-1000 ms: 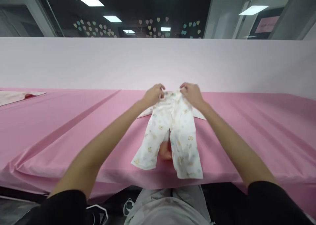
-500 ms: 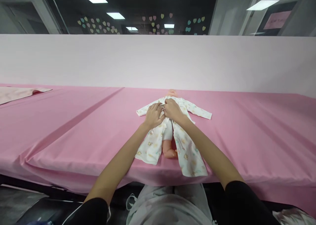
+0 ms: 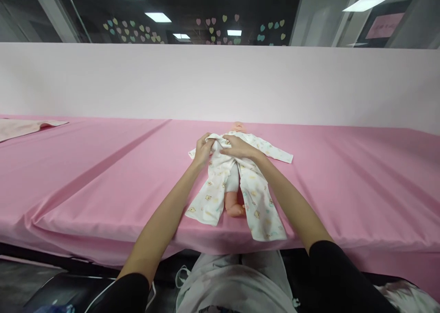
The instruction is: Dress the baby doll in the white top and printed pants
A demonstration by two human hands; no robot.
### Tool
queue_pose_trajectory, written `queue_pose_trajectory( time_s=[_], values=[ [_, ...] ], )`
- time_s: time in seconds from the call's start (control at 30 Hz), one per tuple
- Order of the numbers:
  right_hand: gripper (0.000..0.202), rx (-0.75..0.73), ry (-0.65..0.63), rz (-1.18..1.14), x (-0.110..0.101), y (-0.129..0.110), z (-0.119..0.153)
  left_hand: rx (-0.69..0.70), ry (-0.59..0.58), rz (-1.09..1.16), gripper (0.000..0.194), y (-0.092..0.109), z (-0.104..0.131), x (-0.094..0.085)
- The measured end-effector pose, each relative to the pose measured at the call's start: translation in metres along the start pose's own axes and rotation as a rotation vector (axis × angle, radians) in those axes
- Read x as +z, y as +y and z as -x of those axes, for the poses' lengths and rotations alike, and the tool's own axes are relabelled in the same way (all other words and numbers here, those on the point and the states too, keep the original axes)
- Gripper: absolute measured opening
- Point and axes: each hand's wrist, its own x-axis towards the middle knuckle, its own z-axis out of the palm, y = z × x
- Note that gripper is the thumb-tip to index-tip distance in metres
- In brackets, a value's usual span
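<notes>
A baby doll (image 3: 235,209) lies on its back on the pink-covered table, its head at the far side and a bare foot toward me. Over it is a white patterned baby romper (image 3: 263,207), with sleeves spread and leg parts apart. My left hand (image 3: 203,149) pinches the romper's front edge at the chest and holds it raised to the left. My right hand (image 3: 237,147) rests on the chest cloth, fingers stretched out and thumb apart. White cloth shows around the doll's upper leg. The other leg is hidden by the romper.
The pink cover (image 3: 120,175) has folds and hangs over the near edge. A pale pink cloth (image 3: 24,127) lies at the far left. Behind the table stands a white partition (image 3: 220,81), with dark glass above it. Patterned fabric (image 3: 409,294) shows at the lower right.
My hands, close together at the chest before, have moved apart. The left has drawn the romper's edge up and leftward; the right has opened and flattened on the cloth.
</notes>
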Motion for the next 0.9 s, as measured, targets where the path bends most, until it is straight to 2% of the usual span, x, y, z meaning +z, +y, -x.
queue_pose_trajectory(
  time_s=[0.07,0.13,0.23,0.3,0.4,0.5,0.6,0.67,0.77,0.83,0.9],
  values=[
    [0.01,0.039,-0.069,-0.163,-0.004,0.006,-0.001,-0.078,-0.052,0.094,0.02,0.0,0.001,0.0],
    [0.009,0.14,-0.082,-0.36,-0.01,0.013,-0.002,-0.138,-0.187,0.088,0.029,0.0,0.003,-0.003],
    [0.02,0.298,-0.048,-0.511,-0.019,0.015,0.0,-0.206,-0.391,-0.181,0.037,-0.001,0.005,-0.01],
    [0.027,0.322,-0.069,-0.491,-0.023,0.011,0.005,-0.216,-0.442,-0.277,0.036,0.0,0.005,-0.013],
    [0.036,0.325,-0.086,-0.309,-0.027,0.003,0.011,-0.229,-0.432,-0.065,0.036,0.002,0.004,-0.012],
    [0.036,0.338,-0.084,-0.22,-0.028,-0.002,0.013,-0.264,-0.354,0.162,0.041,0.003,0.003,-0.007],
    [0.023,0.33,-0.097,-0.487,-0.028,-0.004,0.011,-0.281,-0.344,0.179,0.048,0.002,0.005,-0.004],
    [0.018,0.337,-0.098,-0.67,-0.028,-0.003,0.009,-0.273,-0.427,0.068,0.051,0.003,0.008,-0.006],
    [0.021,0.354,-0.074,-0.782,-0.028,0.0,0.007,-0.297,-0.545,-0.058,0.054,0.004,0.009,-0.011],
    [0.023,0.334,-0.086,-0.793,-0.025,0.002,0.007,-0.328,-0.508,0.006,0.051,0.003,0.007,-0.013],
    [0.024,0.305,-0.131,-0.785,-0.023,0.002,0.008,-0.33,-0.402,0.139,0.045,0.002,0.004,-0.012]
  ],
)
